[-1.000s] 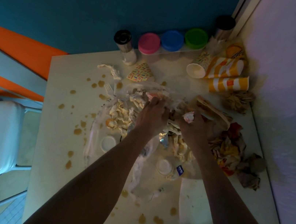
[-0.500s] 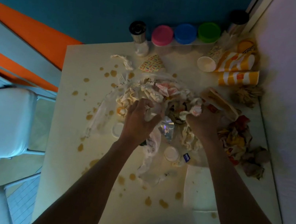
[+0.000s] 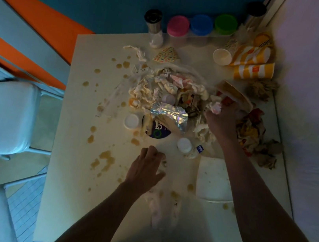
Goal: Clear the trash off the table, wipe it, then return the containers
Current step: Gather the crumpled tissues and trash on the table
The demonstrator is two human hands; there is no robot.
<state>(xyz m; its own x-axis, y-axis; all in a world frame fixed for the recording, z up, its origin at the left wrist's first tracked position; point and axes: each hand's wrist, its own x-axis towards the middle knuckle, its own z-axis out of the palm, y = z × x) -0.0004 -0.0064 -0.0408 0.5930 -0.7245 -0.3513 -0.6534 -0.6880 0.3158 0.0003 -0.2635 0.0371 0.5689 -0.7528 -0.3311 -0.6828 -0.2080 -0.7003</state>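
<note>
A pile of crumpled napkins [image 3: 154,91], a shiny foil wrapper [image 3: 170,113] and small white lids [image 3: 131,121] sits mid-table inside a thin clear plastic bag [image 3: 162,206]. My left hand [image 3: 145,168] is near the front of the table, fingers curled on the bag's near edge. My right hand [image 3: 222,119] is at the pile's right side and grips a crumpled white-pink napkin [image 3: 214,108]. Brown spill spots [image 3: 105,160] dot the cream table [image 3: 71,149]. Containers with pink [image 3: 178,25], blue [image 3: 201,24] and green [image 3: 225,24] lids line the back edge.
Striped paper cups [image 3: 254,70] and a white cup [image 3: 222,56] lie at the back right. Crumpled wrappers [image 3: 253,130] and brown paper [image 3: 261,88] sit along the right wall. Black-lidded shakers [image 3: 153,23] stand at the back. A white sheet [image 3: 213,180] lies front right. Chairs [image 3: 0,113] stand left.
My left hand has pulled back from the pile toward me, dragging the clear bag's edge along. The right hand stays at the pile with its napkin.
</note>
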